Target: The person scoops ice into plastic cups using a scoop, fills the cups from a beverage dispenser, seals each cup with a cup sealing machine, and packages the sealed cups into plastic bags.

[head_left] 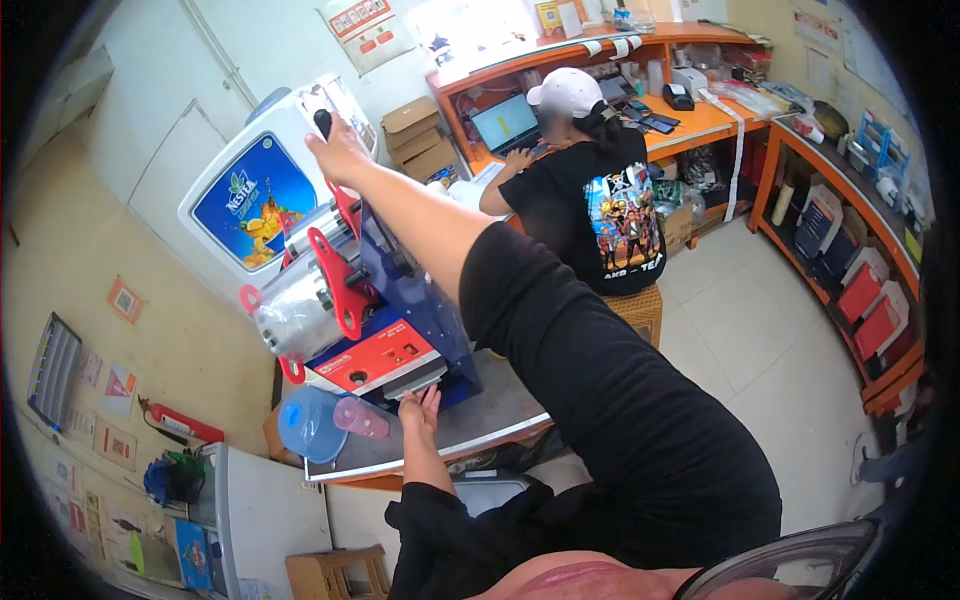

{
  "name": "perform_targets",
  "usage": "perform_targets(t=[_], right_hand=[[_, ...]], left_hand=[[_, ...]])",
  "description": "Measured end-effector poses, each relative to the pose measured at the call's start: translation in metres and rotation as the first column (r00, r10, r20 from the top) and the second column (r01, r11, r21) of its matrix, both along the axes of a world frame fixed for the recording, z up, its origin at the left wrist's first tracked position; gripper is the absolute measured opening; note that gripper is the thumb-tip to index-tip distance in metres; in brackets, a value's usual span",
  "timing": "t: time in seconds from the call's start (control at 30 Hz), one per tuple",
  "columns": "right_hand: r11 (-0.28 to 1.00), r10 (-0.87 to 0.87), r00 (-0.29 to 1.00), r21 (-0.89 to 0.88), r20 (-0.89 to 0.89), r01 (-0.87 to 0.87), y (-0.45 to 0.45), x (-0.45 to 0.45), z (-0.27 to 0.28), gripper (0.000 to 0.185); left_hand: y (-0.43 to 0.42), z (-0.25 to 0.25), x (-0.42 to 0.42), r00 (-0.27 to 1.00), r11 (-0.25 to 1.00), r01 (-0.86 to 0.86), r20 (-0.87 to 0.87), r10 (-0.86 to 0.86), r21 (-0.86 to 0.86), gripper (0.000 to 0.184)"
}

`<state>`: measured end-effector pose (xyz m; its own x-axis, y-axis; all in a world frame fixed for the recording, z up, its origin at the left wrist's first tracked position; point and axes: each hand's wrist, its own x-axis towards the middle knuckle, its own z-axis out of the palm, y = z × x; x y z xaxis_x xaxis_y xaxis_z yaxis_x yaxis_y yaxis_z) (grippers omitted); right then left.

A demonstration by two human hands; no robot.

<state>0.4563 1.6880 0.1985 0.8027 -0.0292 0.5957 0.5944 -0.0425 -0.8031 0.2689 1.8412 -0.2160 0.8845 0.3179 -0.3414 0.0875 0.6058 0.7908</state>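
A cup sealing machine [400, 345] with a blue body, red front panel and a roll of clear film [300, 325] stands on the counter. My right hand [340, 152] reaches to its top, fingers around the black-knobbed lever handle [322, 122]. Lower down, my left hand [420, 408] lies against the front edge of the silver tray [416, 380], palm up and fingers stretched out. Beside it are a pink translucent cup [360, 418] and a blue plastic container [312, 425]. The inside of the machine is hidden.
A seated person in a black shirt [610, 190] works at a laptop [507, 125] on the orange desk. Behind the machine stands a white drink dispenser [235, 200]. An orange shelf [850, 290] is at the right, and a fire extinguisher [180, 422] hangs at the left.
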Motion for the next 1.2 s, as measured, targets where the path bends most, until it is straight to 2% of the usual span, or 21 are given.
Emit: perform_targets(t=[0.07,0.17,0.23,0.3,0.33,0.53,0.63,0.73,0.8,0.87,0.93,1.07,1.13,1.2], right_hand=[[0.997,-0.057,0.998,-0.051,0.005,0.057,0.002,0.011,-0.021,0.069],[0.967,-0.255,0.908,0.096,0.333,0.236,-0.002,-0.015,-0.062,0.056],[0.968,-0.160,0.908,0.243,0.388,0.067,-0.023,-0.077,-0.080,0.040],[0.947,-0.078,0.899,0.314,0.432,-0.069,-0.038,-0.125,-0.107,0.030],[0.949,-0.089,0.898,0.310,0.430,-0.055,-0.048,-0.149,-0.119,0.027],[0.980,-0.068,0.950,0.198,0.303,0.007,-0.080,-0.219,-0.208,0.018],[0.996,-0.022,0.975,0.092,0.223,0.001,-0.086,-0.234,-0.233,0.013],[0.999,0.032,0.980,-0.035,0.194,-0.026,-0.087,-0.239,-0.249,0.010],[0.997,0.060,0.994,-0.059,0.092,-0.055,-0.084,-0.245,-0.251,0.010],[0.989,0.069,0.997,-0.132,0.028,-0.065,-0.077,-0.244,-0.256,0.010],[0.987,0.084,0.996,-0.137,-0.014,-0.085,-0.066,-0.241,-0.261,0.009],[0.945,0.032,0.999,-0.325,-0.029,-0.039,-0.047,-0.236,-0.262,0.011],[0.902,0.000,0.990,-0.428,-0.143,-0.062,-0.041,-0.232,-0.265,0.014],[0.847,-0.047,0.988,-0.530,-0.148,-0.040,-0.036,-0.227,-0.275,0.019]], left_hand=[[0.002,-0.004,0.001,1.000,1.000,0.021,0.022,-0.021,-0.011,0.040],[0.006,-0.009,0.001,0.999,0.999,0.031,0.031,-0.030,-0.015,0.041],[0.002,-0.007,0.002,1.000,1.000,0.006,0.028,-0.006,-0.019,0.041],[-0.003,-0.002,-0.004,0.999,1.000,-0.015,0.028,0.015,-0.009,0.040],[-0.006,0.000,-0.008,0.999,0.999,-0.032,0.023,0.032,-0.008,0.040],[-0.018,-0.004,-0.054,0.995,0.996,-0.091,0.052,0.091,-0.003,0.035],[-0.025,-0.006,-0.079,0.991,0.993,-0.118,0.055,0.119,-0.031,0.032],[-0.033,0.000,-0.103,0.989,0.989,-0.140,0.038,0.141,-0.041,0.028],[-0.035,-0.004,-0.119,0.988,0.988,-0.138,0.053,0.142,-0.068,0.028],[-0.035,-0.005,-0.131,0.988,0.997,-0.073,0.136,0.075,-0.021,0.037],[-0.037,-0.003,-0.140,0.991,0.997,-0.078,0.107,0.078,-0.002,0.038],[-0.046,0.010,-0.156,0.990,0.988,-0.134,0.037,0.137,-0.075,0.021],[-0.049,0.012,-0.158,0.989,0.987,-0.138,0.035,0.141,-0.081,0.022],[-0.052,0.010,-0.166,0.988,0.986,-0.140,0.048,0.145,-0.084,0.022]])
